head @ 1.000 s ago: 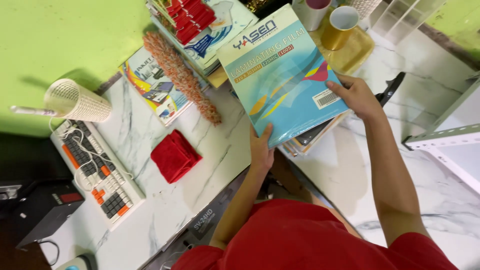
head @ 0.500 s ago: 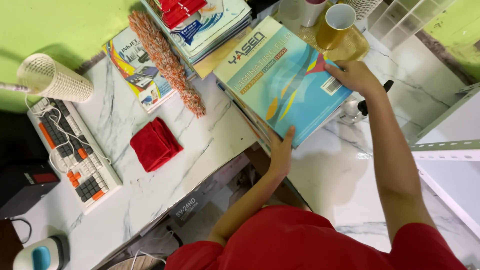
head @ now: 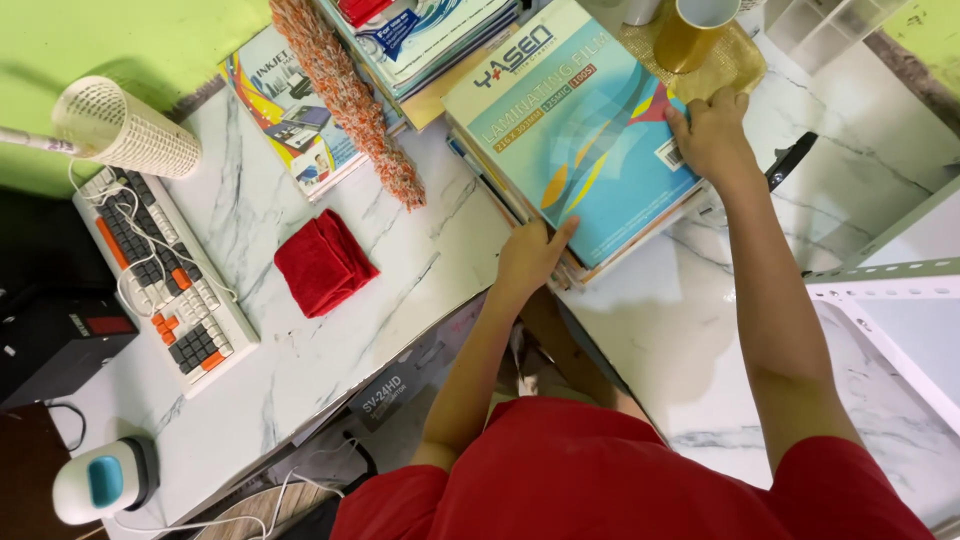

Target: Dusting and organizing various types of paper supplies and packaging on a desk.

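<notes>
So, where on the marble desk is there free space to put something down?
Bare marble lies between the red cloth, the keyboard and the desk edge, and to the right of the right hand's forearm. It is crowded at the top, around the blue packet, book stacks and gold cup.

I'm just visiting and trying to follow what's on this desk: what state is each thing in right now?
Blue pack: flat on top of a pile, held at two edges.
Left hand: fingers on the pack's near edge.
Right hand: gripping the pack's far corner.
Red cloth: folded, lying apart on the marble desk.
Keyboard: idle, a white cable draped across it.
Gold cup: upright on a gold mat.
Mesh holder: tipped on its side.
</notes>
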